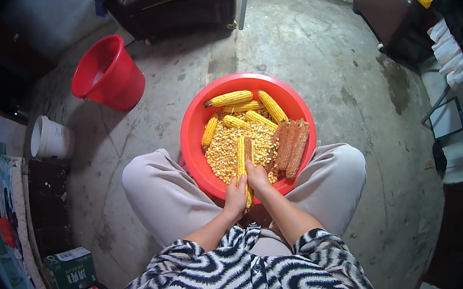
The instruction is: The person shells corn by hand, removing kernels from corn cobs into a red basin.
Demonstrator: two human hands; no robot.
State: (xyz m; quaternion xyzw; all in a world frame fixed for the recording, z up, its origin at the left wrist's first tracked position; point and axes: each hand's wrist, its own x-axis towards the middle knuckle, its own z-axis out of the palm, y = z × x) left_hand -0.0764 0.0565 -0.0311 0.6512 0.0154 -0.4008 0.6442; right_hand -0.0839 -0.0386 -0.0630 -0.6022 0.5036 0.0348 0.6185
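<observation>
Over the near side of a round red plastic basin point(198, 158), my left hand point(235, 195) grips a yellow ear of corn point(240, 158). Against that ear my right hand point(257, 176) holds a bare reddish corn cob point(249, 148). The fingers hide part of both. Loose corn kernels point(222, 152) cover the basin's bottom. Several whole ears of corn point(232, 98) lie on them at the far and left sides. Stripped reddish cobs point(292, 146) are stacked side by side along the right wall.
My bent knees flank the basin on the concrete floor point(171, 74). A red bucket point(130, 79) stands tilted-looking at the left, with a white pail point(60, 139) nearer. Beyond are a dark sofa point(178, 7) and a brown seat point(390, 21). A green box point(74, 274) sits at lower left.
</observation>
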